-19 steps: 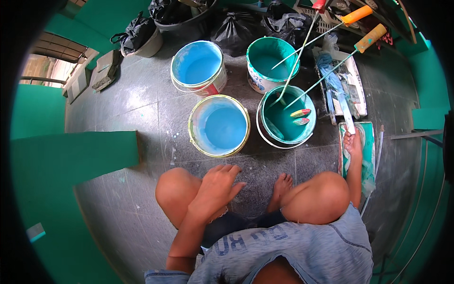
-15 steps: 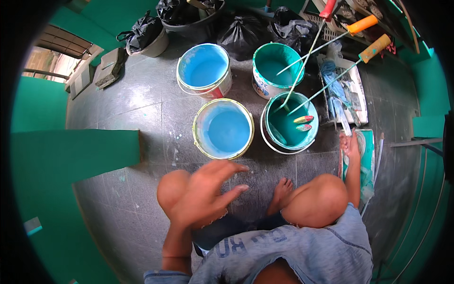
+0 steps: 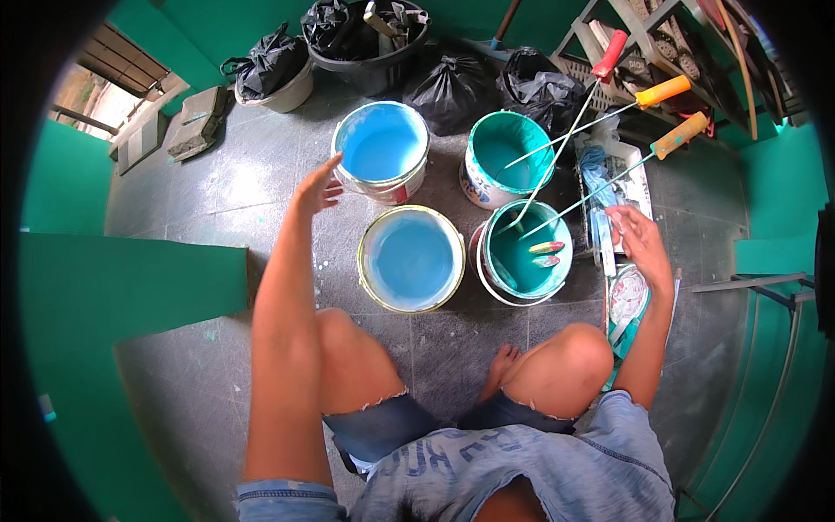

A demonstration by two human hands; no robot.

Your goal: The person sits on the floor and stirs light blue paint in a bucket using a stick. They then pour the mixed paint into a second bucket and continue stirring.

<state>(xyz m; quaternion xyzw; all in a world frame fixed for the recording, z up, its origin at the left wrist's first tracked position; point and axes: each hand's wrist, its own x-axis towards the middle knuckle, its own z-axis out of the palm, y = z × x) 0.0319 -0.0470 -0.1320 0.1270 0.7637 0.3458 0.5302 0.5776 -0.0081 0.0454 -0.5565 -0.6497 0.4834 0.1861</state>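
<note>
My left hand reaches to the left side of the far-left bucket, which holds blue paint. Its fingers are apart and hold nothing; whether they touch the bucket I cannot tell. Nearer me stands a second bucket of blue paint. My right hand hovers with loosely curled, parted fingers beside a tray holding a blue cloth. Nothing shows in its grasp. Closest to that hand is the near-right bucket of green paint, with a red-handled roller and a worn orange-handled roller leaning in it.
A far-right green bucket holds an orange-handled roller. Black bags and a black tub line the back. A green wall end juts in at left. A metal frame stands at right.
My left hand has moved forward from above my knee to the far-left bucket. My right hand has lifted forward from the green-stained tray beside my knee. The head view has shifted slightly.
</note>
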